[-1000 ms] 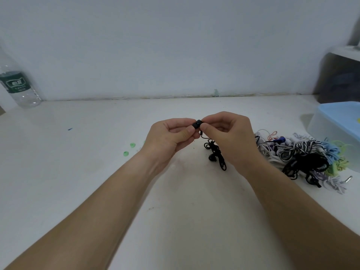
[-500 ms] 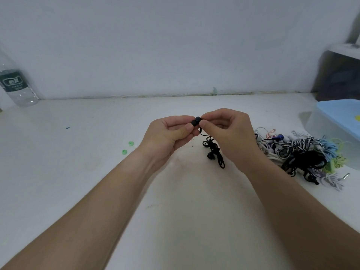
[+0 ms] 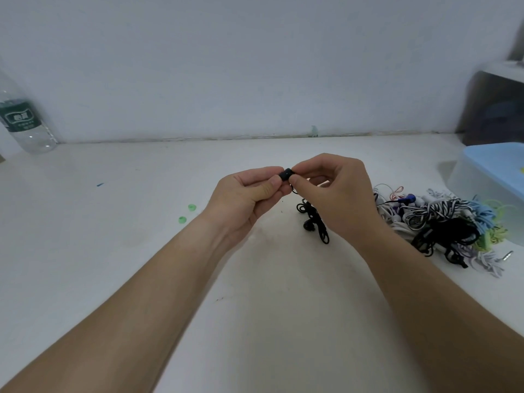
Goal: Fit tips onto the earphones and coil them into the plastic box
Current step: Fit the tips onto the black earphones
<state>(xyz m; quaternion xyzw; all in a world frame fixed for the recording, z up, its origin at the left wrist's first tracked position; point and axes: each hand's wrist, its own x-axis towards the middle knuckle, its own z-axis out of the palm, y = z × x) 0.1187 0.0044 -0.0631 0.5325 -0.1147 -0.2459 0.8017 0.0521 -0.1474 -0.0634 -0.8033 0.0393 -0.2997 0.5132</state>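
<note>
1. Little has moved since a second ago: both hands stay together above the desk (image 3: 85, 251), pinching the same black earbud (image 3: 286, 175).
2. Left hand (image 3: 243, 198) grips it from the left, right hand (image 3: 337, 194) from the right.
3. Its black cable (image 3: 314, 219) dangles beneath onto the desk.
4. Right of that lies the earphone pile (image 3: 442, 225), beside the plastic box (image 3: 487, 177).
5. Two green tips (image 3: 187, 213) sit to the left.

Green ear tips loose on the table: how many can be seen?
2. One green tip lies left of the left hand; the other green tip sits just nearer the camera and slightly further left. More may be hidden in the earphone pile.
</note>
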